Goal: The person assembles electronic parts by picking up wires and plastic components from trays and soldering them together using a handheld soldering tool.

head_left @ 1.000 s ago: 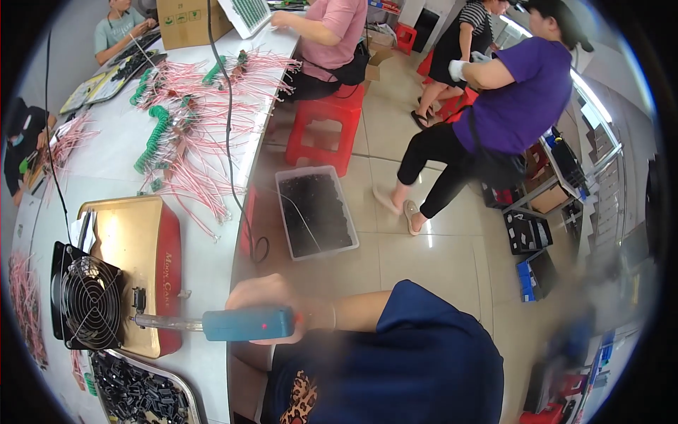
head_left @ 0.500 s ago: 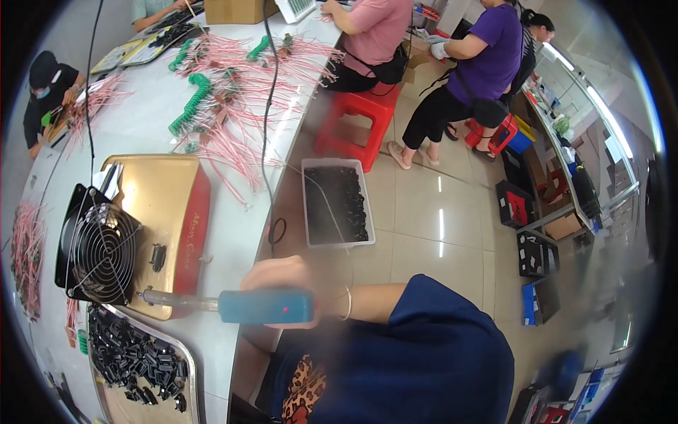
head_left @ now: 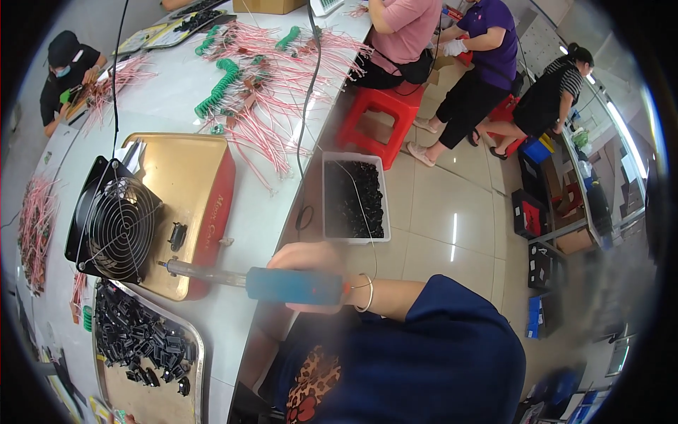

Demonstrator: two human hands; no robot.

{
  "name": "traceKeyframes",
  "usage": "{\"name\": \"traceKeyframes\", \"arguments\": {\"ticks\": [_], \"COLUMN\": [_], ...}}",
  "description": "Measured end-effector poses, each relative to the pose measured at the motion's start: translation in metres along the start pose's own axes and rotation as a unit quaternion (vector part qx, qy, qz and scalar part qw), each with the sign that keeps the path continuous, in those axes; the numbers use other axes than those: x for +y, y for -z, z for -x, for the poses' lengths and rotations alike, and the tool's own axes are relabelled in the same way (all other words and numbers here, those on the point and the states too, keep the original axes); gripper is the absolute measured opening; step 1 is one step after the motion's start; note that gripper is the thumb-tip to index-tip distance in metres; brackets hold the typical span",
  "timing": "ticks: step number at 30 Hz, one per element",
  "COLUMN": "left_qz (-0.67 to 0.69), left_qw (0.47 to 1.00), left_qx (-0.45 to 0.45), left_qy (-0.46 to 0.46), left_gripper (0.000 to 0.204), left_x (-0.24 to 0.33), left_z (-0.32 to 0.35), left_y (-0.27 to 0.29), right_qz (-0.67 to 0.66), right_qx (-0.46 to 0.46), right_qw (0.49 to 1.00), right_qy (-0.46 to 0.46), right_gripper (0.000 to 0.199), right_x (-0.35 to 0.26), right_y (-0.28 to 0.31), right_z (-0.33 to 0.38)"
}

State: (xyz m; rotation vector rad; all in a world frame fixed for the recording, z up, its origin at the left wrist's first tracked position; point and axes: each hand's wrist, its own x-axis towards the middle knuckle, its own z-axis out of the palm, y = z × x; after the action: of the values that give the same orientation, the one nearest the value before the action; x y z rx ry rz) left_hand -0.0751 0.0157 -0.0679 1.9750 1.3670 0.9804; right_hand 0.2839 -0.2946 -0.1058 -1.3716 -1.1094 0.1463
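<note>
My right hand (head_left: pixel 308 257) wraps closed around the blue handle of what looks like a soldering iron (head_left: pixel 286 285). Its pale shaft points left, and its dark tip is over the near corner of a gold-and-red tin (head_left: pixel 201 162). On the tin lies a small black plastic part (head_left: pixel 178 237), close to the tip but apart from it. A black fan (head_left: pixel 120 226) with a wire guard stands upright on the tin's left side. Below it, many similar black parts (head_left: pixel 145 339) are heaped in a metal tray (head_left: pixel 201 367). My left hand is out of view.
Bundles of pink wires (head_left: pixel 261 134) with green coils (head_left: pixel 219 88) cover the far table. A black cable (head_left: pixel 311 92) hangs in front. On the floor stand a white bin (head_left: pixel 386 226) of black pieces and a red stool (head_left: pixel 385 120). Several people are around.
The view has shifted, so the table and my hand appear farther right. My grip on the soldering iron looks unchanged. At the right, a person in a striped top now shows more fully.
</note>
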Motion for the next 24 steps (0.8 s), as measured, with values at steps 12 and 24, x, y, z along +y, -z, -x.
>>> {"name": "traceKeyframes", "arguments": {"ticks": [12,24], "left_qz": [-0.087,0.201], "left_qw": [0.977,0.924], "left_qx": [-0.114,-0.325], "left_qy": [0.158,-0.03], "left_gripper": [0.028,0.034], "left_x": [0.022,0.041], "left_z": [0.009,-0.036], "left_y": [0.009,0.002], "right_qz": [-0.011,0.03], "right_qx": [-0.006,-0.029], "right_qw": [1.0,0.999], "right_qy": [-0.002,0.025], "right_gripper": [0.034,0.035], "right_x": [0.001,0.004], "right_y": [0.001,0.01], "right_z": [0.0,-0.005]}}
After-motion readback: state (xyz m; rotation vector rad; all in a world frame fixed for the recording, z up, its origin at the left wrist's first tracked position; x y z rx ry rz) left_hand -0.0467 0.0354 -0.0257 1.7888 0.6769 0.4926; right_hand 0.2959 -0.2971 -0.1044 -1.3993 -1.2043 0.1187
